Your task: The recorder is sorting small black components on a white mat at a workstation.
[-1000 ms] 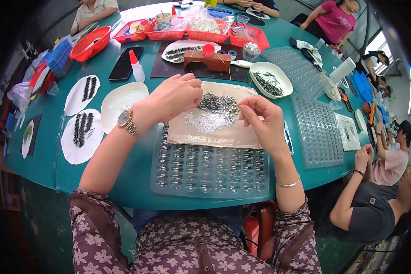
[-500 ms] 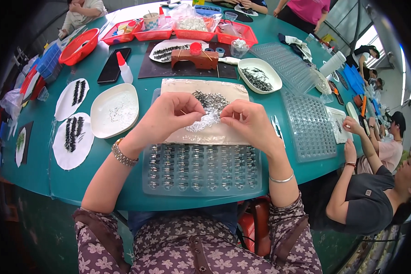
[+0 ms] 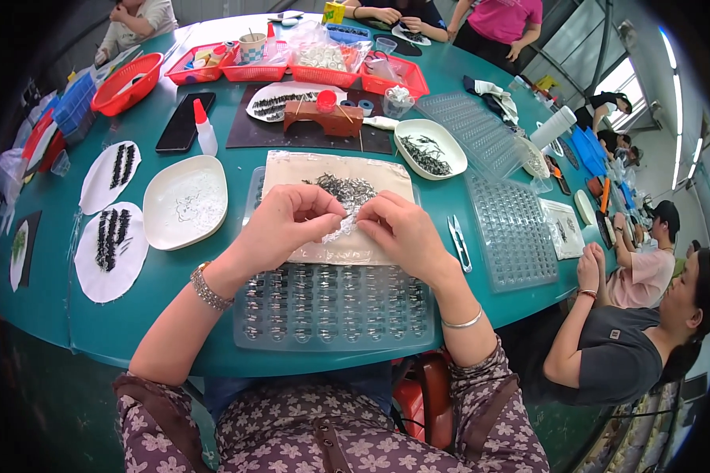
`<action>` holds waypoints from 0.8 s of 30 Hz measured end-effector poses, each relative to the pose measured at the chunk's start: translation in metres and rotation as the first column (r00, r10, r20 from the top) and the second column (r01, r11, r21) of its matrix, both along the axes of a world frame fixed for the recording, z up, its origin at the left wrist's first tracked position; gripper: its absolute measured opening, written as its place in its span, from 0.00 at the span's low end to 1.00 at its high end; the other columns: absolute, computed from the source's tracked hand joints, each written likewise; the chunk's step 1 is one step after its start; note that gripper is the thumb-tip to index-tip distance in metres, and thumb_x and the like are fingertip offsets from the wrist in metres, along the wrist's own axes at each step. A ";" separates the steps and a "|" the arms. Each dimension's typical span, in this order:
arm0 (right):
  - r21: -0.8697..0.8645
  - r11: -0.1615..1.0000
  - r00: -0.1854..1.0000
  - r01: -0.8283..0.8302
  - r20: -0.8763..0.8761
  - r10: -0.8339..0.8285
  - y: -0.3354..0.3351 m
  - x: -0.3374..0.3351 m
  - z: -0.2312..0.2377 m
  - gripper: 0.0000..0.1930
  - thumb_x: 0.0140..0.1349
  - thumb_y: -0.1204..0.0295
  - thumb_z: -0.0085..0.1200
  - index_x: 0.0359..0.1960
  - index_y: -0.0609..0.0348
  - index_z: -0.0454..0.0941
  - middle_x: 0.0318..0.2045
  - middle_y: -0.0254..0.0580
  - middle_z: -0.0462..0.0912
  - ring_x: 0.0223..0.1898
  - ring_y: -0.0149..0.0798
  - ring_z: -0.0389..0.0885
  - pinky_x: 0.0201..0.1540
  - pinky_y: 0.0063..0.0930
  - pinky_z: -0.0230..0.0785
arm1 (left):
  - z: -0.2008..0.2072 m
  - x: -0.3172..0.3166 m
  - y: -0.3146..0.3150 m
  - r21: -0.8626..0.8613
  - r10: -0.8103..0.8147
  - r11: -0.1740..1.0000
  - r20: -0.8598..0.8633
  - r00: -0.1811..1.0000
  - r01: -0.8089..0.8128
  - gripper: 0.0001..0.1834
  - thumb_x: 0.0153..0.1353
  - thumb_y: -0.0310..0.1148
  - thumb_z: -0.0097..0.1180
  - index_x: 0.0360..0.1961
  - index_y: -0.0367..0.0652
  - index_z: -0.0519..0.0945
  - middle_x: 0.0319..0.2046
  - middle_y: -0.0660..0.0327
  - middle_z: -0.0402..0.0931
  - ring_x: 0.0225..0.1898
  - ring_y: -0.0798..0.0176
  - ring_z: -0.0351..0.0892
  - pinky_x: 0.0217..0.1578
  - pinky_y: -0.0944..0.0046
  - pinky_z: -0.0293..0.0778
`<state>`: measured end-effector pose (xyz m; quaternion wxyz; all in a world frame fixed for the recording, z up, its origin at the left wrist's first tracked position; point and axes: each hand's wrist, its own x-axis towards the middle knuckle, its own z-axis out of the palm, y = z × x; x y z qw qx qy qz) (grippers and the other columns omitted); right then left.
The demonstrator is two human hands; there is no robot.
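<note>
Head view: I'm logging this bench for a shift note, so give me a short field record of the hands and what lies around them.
left hand: fingertips pinched, meeting the right hand; whatever they pinch is too small to tell
right hand: fingertips pinched, over the sheet
sheet: pale, under both hands, bearing dark and white small pieces
clear tray: many-celled, nearest the person
white dish: left of the sheet
snips: right of the sheet, on the green table
</note>
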<state>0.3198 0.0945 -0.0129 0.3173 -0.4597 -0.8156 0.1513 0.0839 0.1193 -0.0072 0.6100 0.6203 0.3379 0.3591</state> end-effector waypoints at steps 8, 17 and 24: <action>0.075 0.996 0.999 -0.050 0.016 0.049 0.006 0.027 0.022 0.04 0.61 0.78 0.62 0.36 0.58 0.81 0.35 0.36 0.79 0.29 0.36 0.75 0.34 0.28 0.69 | 0.028 0.029 0.004 0.166 -0.014 0.986 -0.065 0.998 0.025 0.06 0.63 0.25 0.61 0.40 0.37 0.85 0.30 0.66 0.81 0.29 0.77 0.71 0.31 0.78 0.71; 0.023 0.999 0.989 -0.046 -0.137 0.049 0.003 0.018 0.011 0.03 0.63 0.76 0.59 0.37 0.57 0.80 0.35 0.37 0.82 0.30 0.40 0.79 0.35 0.31 0.72 | 0.030 0.024 -0.016 -0.087 -0.022 0.996 -0.006 1.000 0.022 0.05 0.67 0.18 0.58 0.42 0.33 0.82 0.32 0.59 0.83 0.33 0.70 0.81 0.38 0.74 0.80; -0.322 0.919 0.706 -0.229 -0.705 -0.071 -0.012 -0.004 0.018 0.02 0.69 0.77 0.56 0.39 0.63 0.81 0.31 0.39 0.85 0.33 0.30 0.83 0.38 0.20 0.73 | 0.008 0.018 -0.014 -0.044 -0.025 0.999 0.031 0.999 0.027 0.04 0.67 0.20 0.58 0.41 0.35 0.82 0.31 0.60 0.83 0.33 0.70 0.82 0.39 0.74 0.80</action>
